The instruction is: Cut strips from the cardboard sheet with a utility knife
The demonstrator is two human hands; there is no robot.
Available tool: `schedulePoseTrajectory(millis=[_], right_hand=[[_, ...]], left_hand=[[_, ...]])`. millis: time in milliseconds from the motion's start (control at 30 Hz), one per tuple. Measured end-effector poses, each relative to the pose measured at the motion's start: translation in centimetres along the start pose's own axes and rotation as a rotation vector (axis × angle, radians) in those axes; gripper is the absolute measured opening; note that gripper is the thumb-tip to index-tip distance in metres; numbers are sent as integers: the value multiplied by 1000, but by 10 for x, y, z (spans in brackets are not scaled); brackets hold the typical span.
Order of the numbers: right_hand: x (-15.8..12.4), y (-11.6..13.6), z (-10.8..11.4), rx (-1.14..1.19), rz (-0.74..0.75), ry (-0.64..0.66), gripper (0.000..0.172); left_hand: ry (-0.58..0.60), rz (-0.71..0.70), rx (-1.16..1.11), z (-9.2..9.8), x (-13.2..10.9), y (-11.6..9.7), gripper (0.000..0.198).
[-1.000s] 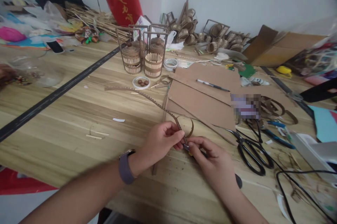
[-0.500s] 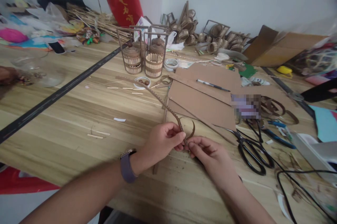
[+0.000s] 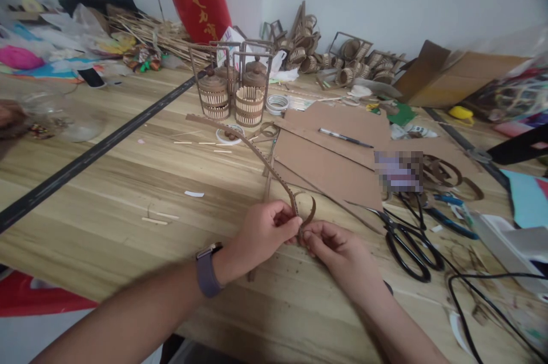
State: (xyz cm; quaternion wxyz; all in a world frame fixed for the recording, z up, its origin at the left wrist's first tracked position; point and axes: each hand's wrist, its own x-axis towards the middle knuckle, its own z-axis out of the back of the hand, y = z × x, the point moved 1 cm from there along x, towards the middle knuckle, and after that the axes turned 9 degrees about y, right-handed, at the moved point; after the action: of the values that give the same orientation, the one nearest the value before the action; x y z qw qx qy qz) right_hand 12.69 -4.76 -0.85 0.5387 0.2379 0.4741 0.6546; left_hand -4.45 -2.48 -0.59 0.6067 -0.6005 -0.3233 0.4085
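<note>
A long, thin brown strip (image 3: 274,173) with a row of small dark dots along it curves from near the tape roll down to my hands. My left hand (image 3: 269,226), a watch on its wrist, is closed on the strip between thumb and fingers. Right beside it, my right hand (image 3: 331,244) pinches at the strip's lower end; the fingertips hide the exact spot. A curled brown piece (image 3: 313,210) arches up just behind the fingers; whether it joins the strip, I cannot tell. Dark crumbs lie on the wooden table below.
Black-handled scissors (image 3: 409,250) and blue-handled pliers (image 3: 456,224) lie at the right. Ahead are cardboard sheets (image 3: 325,173) with a pen (image 3: 346,137). Small slatted buckets (image 3: 249,106) stand farther back. Another person's hand (image 3: 12,118) is at the far left, near a clear jar (image 3: 81,121).
The strip's far end has swung slightly upward and looks less blurred. My right fingers have shifted a little closer to the left hand at the strip's lower end.
</note>
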Motion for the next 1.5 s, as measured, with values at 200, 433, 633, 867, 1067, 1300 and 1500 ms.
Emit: schedulePoseTrajectory(millis=[200, 433, 633, 867, 1067, 1300, 1500], right_hand=[[-3, 7, 1, -94, 51, -13, 28], [-8, 12, 0, -170, 94, -42, 25], [-7, 10, -1, -195, 102, -31, 23], [-7, 9, -2, -171, 109, -3, 23], [-6, 9, -1, -75, 92, 55, 25], [-6, 9, 1, -66, 67, 87, 26], [-6, 11, 1, -76, 94, 96, 23]], left_hand=[[-16, -29, 16, -2, -1, 2, 18], [8, -37, -46, -4, -2, 3, 18], [57, 7, -155, -3, 0, 3, 22], [84, 31, -172, -2, 0, 0, 22], [103, 28, -110, -1, -1, -1, 23], [155, 25, -118, 0, 0, -2, 25], [197, 9, -116, 1, 1, -1, 30]])
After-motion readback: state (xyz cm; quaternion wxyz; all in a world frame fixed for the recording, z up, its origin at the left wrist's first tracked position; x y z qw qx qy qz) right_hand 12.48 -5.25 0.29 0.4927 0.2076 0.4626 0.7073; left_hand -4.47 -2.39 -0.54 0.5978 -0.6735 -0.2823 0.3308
